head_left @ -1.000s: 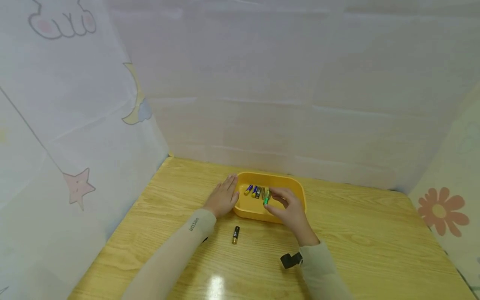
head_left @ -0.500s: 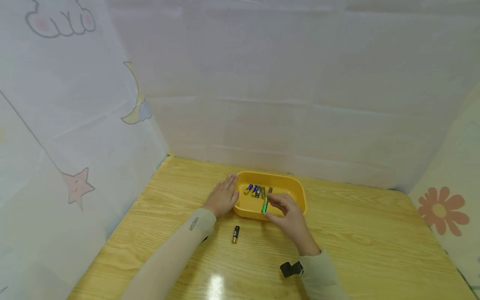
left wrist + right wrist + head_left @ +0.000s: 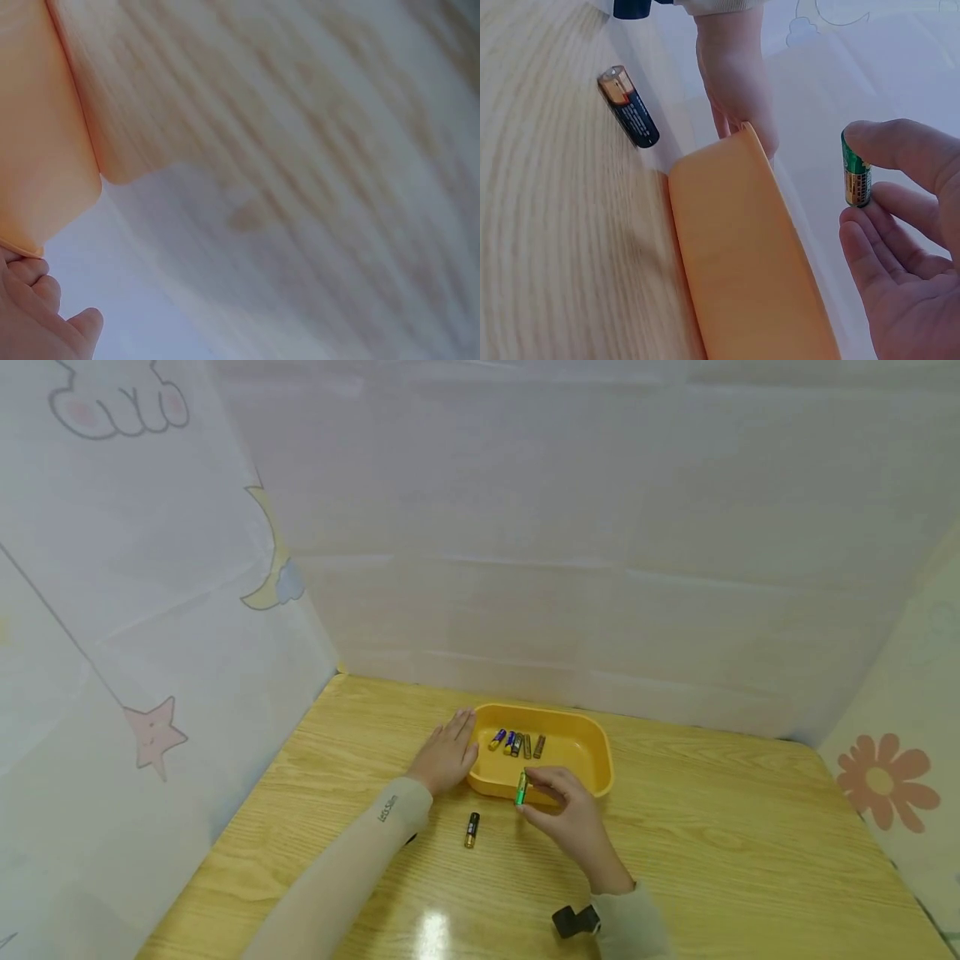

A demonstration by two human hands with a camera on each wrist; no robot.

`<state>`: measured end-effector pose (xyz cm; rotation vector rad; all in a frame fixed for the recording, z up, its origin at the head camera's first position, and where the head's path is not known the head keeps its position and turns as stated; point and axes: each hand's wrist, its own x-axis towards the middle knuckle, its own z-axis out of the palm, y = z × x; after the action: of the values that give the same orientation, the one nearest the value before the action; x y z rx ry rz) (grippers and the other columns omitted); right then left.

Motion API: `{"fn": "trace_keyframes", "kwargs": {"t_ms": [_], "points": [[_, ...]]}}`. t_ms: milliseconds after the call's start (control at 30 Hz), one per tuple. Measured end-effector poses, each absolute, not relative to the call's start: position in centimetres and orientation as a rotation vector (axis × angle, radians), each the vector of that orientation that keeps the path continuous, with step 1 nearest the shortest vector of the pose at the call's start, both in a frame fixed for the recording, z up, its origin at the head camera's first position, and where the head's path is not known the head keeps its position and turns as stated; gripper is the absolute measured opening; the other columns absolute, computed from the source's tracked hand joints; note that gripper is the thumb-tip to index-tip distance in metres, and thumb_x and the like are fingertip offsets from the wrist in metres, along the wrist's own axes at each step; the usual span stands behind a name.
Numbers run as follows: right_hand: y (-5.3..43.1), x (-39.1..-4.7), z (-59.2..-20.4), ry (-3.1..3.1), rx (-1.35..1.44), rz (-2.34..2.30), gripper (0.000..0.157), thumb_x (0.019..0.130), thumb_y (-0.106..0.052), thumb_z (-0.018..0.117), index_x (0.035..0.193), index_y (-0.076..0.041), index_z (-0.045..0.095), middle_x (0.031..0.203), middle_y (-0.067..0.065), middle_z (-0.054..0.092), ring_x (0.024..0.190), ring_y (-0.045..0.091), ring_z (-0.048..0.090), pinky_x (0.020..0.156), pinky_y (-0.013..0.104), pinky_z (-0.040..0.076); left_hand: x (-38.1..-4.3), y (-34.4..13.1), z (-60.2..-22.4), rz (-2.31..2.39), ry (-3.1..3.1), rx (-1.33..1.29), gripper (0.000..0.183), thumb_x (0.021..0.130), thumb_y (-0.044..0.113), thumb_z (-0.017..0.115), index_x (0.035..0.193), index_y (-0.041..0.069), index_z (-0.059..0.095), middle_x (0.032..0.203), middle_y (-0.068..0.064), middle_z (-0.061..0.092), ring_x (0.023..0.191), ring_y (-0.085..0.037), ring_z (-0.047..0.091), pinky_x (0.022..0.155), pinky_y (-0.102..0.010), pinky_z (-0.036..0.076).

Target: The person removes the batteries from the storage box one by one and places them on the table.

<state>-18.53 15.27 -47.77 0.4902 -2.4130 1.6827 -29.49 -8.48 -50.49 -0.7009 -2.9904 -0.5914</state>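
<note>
A small green-and-gold battery (image 3: 521, 787) is pinched end to end between the thumb and fingers of my right hand (image 3: 568, 817), over the near rim of a yellow plastic tray (image 3: 573, 753). In the right wrist view the green battery (image 3: 857, 176) appears beside the tray's wall (image 3: 739, 247). My left hand (image 3: 442, 758) rests against the tray's left side, fingers straight along the rim. Inside the tray several batteries (image 3: 527, 746) lie in a loose row, some purple-and-gold, others dark or brownish. A black-and-gold battery (image 3: 472, 830) lies on the table in front of the tray.
The wooden table (image 3: 720, 827) stretches out around the tray, with white patterned sheets (image 3: 600, 543) hanging behind it and at both sides. A black wrist device (image 3: 576, 922) sticks out from the right sleeve.
My right hand has drawn the green-and-gold battery from above the tray's inside toward the near rim, uncovering the brownish battery. The left hand has stayed put.
</note>
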Motion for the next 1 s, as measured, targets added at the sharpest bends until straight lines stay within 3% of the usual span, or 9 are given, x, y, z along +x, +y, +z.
{"fn": "trace_keyframes", "kwargs": {"t_ms": [267,467,700,1000], "points": [[14.4,-17.6,-48.3,-2.407,0.472,1.664,0.051,0.078,0.001,0.085,0.126,-0.001,0.069,0.123,0.006,0.064,0.111,0.023,0.064,0.101,0.036,0.053,-29.4,-8.4,-50.2,-0.612,-2.988,-0.705,0.061,0.111,0.031,0.032,0.163,0.006,0.012,0.169,-0.010,0.012,0.156,-0.024,0.009,0.125,-0.053,0.016],[13.9,-17.1,-48.3,-2.414,0.481,1.709,0.052,0.078,0.004,0.085,0.127,0.000,0.068,0.124,0.005,0.063,0.114,0.026,0.063,0.103,0.046,0.051,-29.3,-8.5,-50.2,-0.612,-2.995,-0.695,0.061,0.111,0.033,0.029,0.163,0.007,0.012,0.170,-0.009,0.010,0.156,-0.023,0.008,0.125,-0.052,0.015],[13.6,-17.0,-48.8,-2.427,0.484,1.754,0.051,0.078,0.004,0.084,0.127,-0.003,0.069,0.123,0.005,0.063,0.115,0.036,0.062,0.104,0.048,0.050,-29.3,-8.5,-50.1,-0.626,-2.997,-0.692,0.061,0.110,0.032,0.030,0.163,0.006,0.012,0.170,-0.010,0.010,0.156,-0.024,0.008,0.125,-0.052,0.015],[13.0,-17.1,-50.1,-2.493,0.502,1.722,0.049,0.077,0.001,0.086,0.123,0.000,0.070,0.118,0.002,0.065,0.110,0.024,0.064,0.099,0.036,0.055,-29.3,-8.5,-50.3,-0.622,-2.984,-0.694,0.060,0.111,0.033,0.030,0.163,0.007,0.013,0.170,-0.009,0.012,0.156,-0.024,0.010,0.125,-0.052,0.016]]}}
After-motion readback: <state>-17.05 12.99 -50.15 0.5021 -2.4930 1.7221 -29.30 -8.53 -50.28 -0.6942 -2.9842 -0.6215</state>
